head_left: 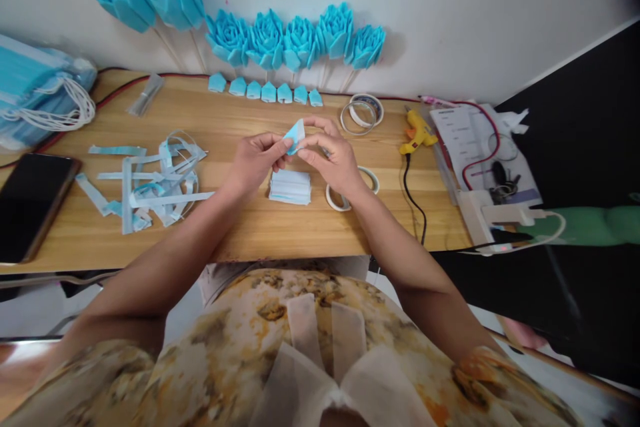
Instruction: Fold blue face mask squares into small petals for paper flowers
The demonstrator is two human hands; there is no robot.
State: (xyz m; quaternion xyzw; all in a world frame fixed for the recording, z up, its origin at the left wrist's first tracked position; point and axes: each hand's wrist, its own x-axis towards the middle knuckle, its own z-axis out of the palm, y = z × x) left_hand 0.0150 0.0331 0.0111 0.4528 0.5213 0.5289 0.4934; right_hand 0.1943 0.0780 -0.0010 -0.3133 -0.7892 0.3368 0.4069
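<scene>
Between my two hands, above the middle of the table, is a small folded piece of blue and white mask fabric [296,135]. My left hand [260,157] pinches its left side between thumb and fingers. On its right side, the fingers of my right hand [330,153] are closed on the same piece. Just below my hands lies a stack of pale mask fabric pieces [290,187]. Beyond them, a row of several folded blue petals [269,92] stands along the back of the table.
Blue fabric roses [267,40] on sticks lean against the wall. Cut strips [145,180] lie left, near a phone [35,207] and bagged masks [35,90]. To the right are tape rolls [370,107], a yellow glue gun [417,132] and a power strip [475,217].
</scene>
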